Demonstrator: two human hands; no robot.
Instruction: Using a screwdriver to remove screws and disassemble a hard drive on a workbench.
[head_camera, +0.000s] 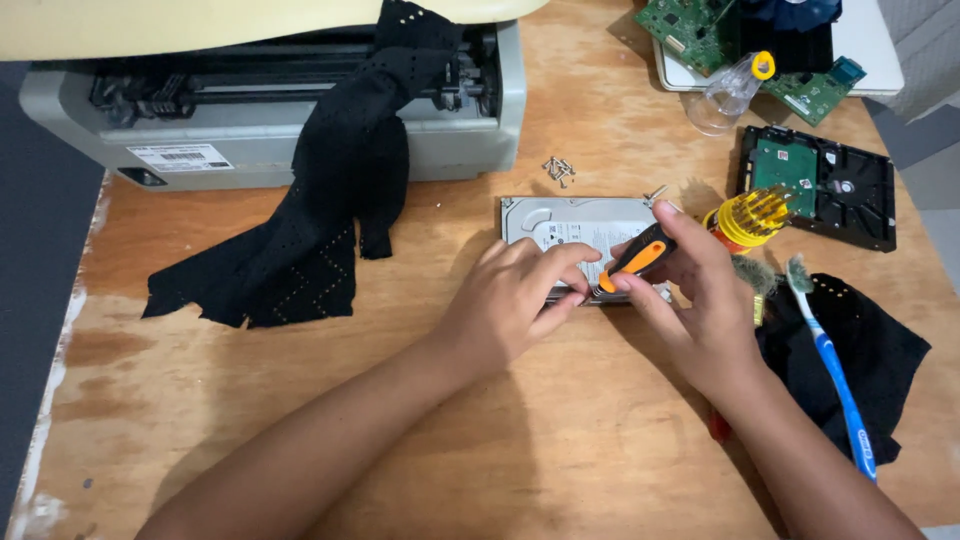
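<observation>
Slipping is the main risk: the right hand (690, 300) grips a screwdriver (632, 260) on the hard drive (570, 225), mid-surface (500, 440). The left hand (510, 300) only rests curled on the drive, so it could shift.

A flat, rectangular, silver metal hard disk drive (575, 228) lies label side up on the wooden tabletop, long edge roughly parallel to the table's front edge. Its near edge is covered by both hands. A short screwdriver with an orange-and-black handle (634, 258) is held tilted over the drive's near right portion; its tip is hidden, probably touching the casing.
</observation>
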